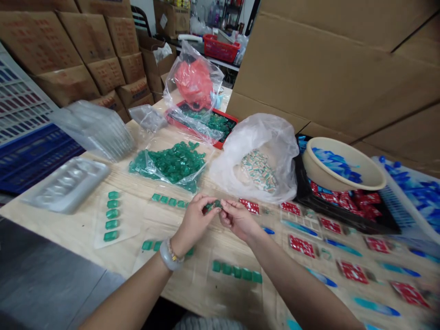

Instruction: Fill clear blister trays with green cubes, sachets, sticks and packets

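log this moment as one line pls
left hand: pinching small green piece | right hand: fingers closed at same piece | ahead: heaped green pieces | right side: red packets laid out

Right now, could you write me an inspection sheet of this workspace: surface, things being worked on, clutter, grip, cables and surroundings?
Surface: pale wooden table, crowded.
Things in work: small dark green piece between the hands; green pile on clear plastic; five-piece green row near the front edge.
Clutter: white plastic bag of small pieces; cream bowl of blue pieces; red packets laid out at right.
Grip: left hand and right hand both pinch the dark green piece.
Cables: nothing seen.
Surroundings: stacked cardboard boxes behind left; blue crate left; large cardboard behind right.
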`<state>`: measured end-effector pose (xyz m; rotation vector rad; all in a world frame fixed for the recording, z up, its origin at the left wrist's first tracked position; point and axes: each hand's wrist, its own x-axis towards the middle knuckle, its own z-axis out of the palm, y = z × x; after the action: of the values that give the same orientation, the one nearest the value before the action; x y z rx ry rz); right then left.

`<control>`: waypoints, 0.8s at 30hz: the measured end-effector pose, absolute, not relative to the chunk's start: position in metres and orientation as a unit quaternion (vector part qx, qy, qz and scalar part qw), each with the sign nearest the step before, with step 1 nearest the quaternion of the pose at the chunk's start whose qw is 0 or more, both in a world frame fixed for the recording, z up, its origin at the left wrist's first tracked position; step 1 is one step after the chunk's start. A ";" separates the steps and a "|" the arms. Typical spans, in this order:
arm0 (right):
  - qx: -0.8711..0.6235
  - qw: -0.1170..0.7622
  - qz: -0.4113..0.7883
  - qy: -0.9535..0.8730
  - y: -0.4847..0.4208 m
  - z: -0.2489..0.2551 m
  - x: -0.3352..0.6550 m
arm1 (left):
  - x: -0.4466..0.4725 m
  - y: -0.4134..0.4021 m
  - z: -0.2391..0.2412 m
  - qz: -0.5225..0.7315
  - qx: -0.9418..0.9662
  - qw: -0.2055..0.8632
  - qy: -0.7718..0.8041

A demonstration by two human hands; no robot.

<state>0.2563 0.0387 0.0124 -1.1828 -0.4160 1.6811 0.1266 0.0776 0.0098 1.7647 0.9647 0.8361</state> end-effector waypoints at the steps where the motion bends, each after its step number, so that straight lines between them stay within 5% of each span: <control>1: -0.489 0.494 0.698 -0.173 0.037 0.012 0.255 | 0.126 0.077 0.009 0.337 0.719 0.465 0.391; 5: -0.533 0.479 0.664 -0.214 0.037 0.007 0.261 | 0.116 0.075 0.003 0.335 0.718 0.463 0.398; 8: -0.657 0.438 0.501 -0.353 0.046 0.002 0.273 | 0.103 0.076 -0.003 0.333 0.689 0.465 0.445; 12: -0.739 0.229 0.264 -0.576 0.065 -0.002 0.278 | 0.097 0.072 -0.016 0.286 0.696 0.495 0.435; 17: -0.744 -0.021 0.139 -0.654 0.082 -0.002 0.255 | 0.107 0.066 -0.028 0.252 0.705 0.486 0.451; 24: -0.710 -0.094 0.094 -0.692 0.087 -0.008 0.241 | 0.110 0.067 -0.029 0.233 0.722 0.483 0.438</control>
<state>0.2407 0.0869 -0.0075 -2.3743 -2.3137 0.3160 0.1096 0.0671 -0.0289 1.7582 1.0671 0.5672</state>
